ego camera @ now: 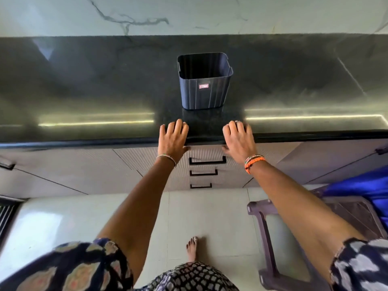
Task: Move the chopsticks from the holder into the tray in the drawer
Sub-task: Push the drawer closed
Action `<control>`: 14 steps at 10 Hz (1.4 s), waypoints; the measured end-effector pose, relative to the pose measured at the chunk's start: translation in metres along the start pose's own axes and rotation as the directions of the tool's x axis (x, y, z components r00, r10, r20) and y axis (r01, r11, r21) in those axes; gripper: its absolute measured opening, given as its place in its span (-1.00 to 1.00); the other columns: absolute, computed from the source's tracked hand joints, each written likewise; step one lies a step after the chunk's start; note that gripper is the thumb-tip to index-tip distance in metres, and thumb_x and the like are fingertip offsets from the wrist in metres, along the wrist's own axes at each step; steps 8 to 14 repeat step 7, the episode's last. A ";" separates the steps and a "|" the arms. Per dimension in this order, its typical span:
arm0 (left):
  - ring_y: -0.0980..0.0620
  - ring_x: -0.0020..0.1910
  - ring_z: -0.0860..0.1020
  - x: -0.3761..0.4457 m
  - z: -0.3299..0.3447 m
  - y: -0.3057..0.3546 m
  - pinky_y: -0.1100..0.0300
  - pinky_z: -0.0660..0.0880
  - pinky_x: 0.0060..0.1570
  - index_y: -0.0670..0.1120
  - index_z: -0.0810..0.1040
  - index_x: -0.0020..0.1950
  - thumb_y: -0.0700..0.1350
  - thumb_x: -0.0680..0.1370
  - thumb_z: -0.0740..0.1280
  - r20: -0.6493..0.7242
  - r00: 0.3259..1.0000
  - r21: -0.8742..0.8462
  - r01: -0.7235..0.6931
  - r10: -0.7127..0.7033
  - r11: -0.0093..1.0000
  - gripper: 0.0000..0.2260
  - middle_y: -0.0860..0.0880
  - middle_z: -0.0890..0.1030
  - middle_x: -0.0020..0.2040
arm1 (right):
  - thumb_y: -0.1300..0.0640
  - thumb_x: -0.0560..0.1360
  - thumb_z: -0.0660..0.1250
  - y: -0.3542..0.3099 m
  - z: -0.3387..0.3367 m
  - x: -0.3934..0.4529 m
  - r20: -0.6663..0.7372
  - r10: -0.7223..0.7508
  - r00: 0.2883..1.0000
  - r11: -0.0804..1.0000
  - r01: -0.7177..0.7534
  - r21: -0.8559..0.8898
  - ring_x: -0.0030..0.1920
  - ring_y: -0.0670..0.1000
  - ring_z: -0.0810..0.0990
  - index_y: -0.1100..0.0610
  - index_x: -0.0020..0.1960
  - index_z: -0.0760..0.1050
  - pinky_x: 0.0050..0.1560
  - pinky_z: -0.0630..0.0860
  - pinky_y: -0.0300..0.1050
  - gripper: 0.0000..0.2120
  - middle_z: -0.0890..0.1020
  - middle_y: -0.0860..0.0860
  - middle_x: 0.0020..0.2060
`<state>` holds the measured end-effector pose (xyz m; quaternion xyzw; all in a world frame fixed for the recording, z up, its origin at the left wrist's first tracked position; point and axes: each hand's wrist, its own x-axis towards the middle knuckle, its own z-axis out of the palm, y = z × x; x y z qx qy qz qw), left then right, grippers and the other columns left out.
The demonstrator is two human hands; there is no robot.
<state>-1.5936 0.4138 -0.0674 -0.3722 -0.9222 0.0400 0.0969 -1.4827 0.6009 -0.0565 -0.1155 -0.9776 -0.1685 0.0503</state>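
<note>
While both palms lie flat on the front lip of the dark counter [84,85], nothing is being carried. The left hand [173,138] rests with fingers spread and straight, thumb hooked just under the edge; the right hand [238,139] mirrors it, fingers straight, grasping nothing. Both are released.

Holder [204,80]: a dark ribbed square tub standing upright on the counter, a little behind and between the two hands, apart from both. Looking into its mouth, I see only dark walls. No chopsticks stand above the rim, and none are visible anywhere in view. Whether any lie low inside, I cannot tell from this angle.

Drawers: a stack of three under the counter, directly below the hands, each with a dark bar handle. The top drawer [206,152] sits flush with the cabinet face, closed. The tray would be inside; it is hidden.

Judgement on progress: two readings fit. Either the transfer is finished, holder emptied and drawer pushed shut, with the hands parked on the counter edge; or it has not begun and the sticks lie out of sight. The apparently bare holder mouth leans me toward finished or nearly so. If anything is left, it means opening the top drawer and confirming that the holder is empty.

Also noted: plastic stool [273,238] at the person's right, one bare foot [192,246] on pale tile.
</note>
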 end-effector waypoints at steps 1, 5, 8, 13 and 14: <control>-0.10 0.01 0.52 0.003 0.006 -0.001 -0.05 0.49 0.06 -0.13 0.36 0.23 0.08 0.30 0.48 -0.058 0.998 0.067 -0.023 0.027 0.997 -0.39 -0.11 0.53 0.16 | -0.11 0.18 0.54 -0.001 0.008 0.004 -0.056 -0.003 0.998 1.000 0.002 -0.027 -0.08 0.10 0.54 0.14 0.00 0.36 -0.06 0.54 0.05 -0.42 0.55 0.09 -0.07; -0.16 0.25 0.43 0.008 -0.058 0.008 -0.13 0.24 0.37 -0.14 0.30 0.36 0.26 0.41 0.19 -0.169 0.984 -0.170 -0.088 0.059 0.981 -0.34 -0.14 0.42 0.33 | -0.19 0.29 0.23 -0.001 -0.049 0.011 -0.193 0.095 0.977 0.938 -0.023 0.347 0.36 0.20 0.31 0.21 0.35 0.27 0.39 0.19 0.30 -0.25 0.35 0.19 0.38; -0.15 0.50 0.13 0.105 -0.245 -0.012 0.06 -0.03 0.48 -0.22 0.09 0.48 0.06 0.53 0.08 -0.691 0.708 -0.312 -0.110 -0.146 0.944 -0.40 -0.22 0.18 0.50 | -0.11 0.51 0.11 0.062 -0.212 0.127 -0.688 0.301 0.660 0.930 -0.043 0.365 0.50 0.20 0.07 0.29 0.49 -0.01 0.48 -0.17 0.14 -0.28 0.18 0.27 0.48; -0.15 0.50 0.13 0.105 -0.245 -0.012 0.06 -0.03 0.48 -0.22 0.09 0.48 0.06 0.53 0.08 -0.691 0.708 -0.312 -0.110 -0.146 0.944 -0.40 -0.22 0.18 0.50 | -0.11 0.51 0.11 0.062 -0.212 0.127 -0.688 0.301 0.660 0.930 -0.043 0.365 0.50 0.20 0.07 0.29 0.49 -0.01 0.48 -0.17 0.14 -0.28 0.18 0.27 0.48; -0.15 0.50 0.13 0.105 -0.245 -0.012 0.06 -0.03 0.48 -0.22 0.09 0.48 0.06 0.53 0.08 -0.691 0.708 -0.312 -0.110 -0.146 0.944 -0.40 -0.22 0.18 0.50 | -0.11 0.51 0.11 0.062 -0.212 0.127 -0.688 0.301 0.660 0.930 -0.043 0.365 0.50 0.20 0.07 0.29 0.49 -0.01 0.48 -0.17 0.14 -0.28 0.18 0.27 0.48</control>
